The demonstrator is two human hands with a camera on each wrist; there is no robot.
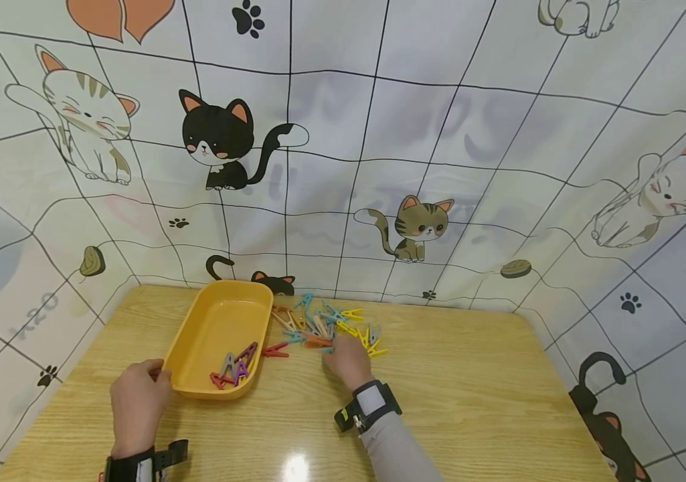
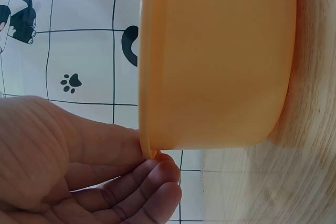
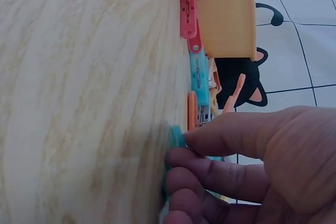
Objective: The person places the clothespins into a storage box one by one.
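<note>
A yellow-orange plastic tray [image 1: 216, 314] stands on the table's left side, with several clothespins [image 1: 228, 365] in red, grey and purple lying in its near end. My left hand [image 1: 140, 405] pinches the tray's rim at its near left corner, thumb on one side and fingers curled on the other in the left wrist view. Over the near edge of a clothespin pile, my right hand [image 1: 349, 363] pinches a teal clothespin [image 3: 177, 137] between thumb and index finger, low against the table. The hand covers much of that clothespin.
The loose pile holds several blue, orange and yellow clothespins [image 1: 359, 333] right of the tray. A red clothespin [image 1: 275, 350] lies close to the tray's right wall. Behind the wooden table [image 1: 457, 381] hangs a cat-printed cloth [image 1: 330, 140].
</note>
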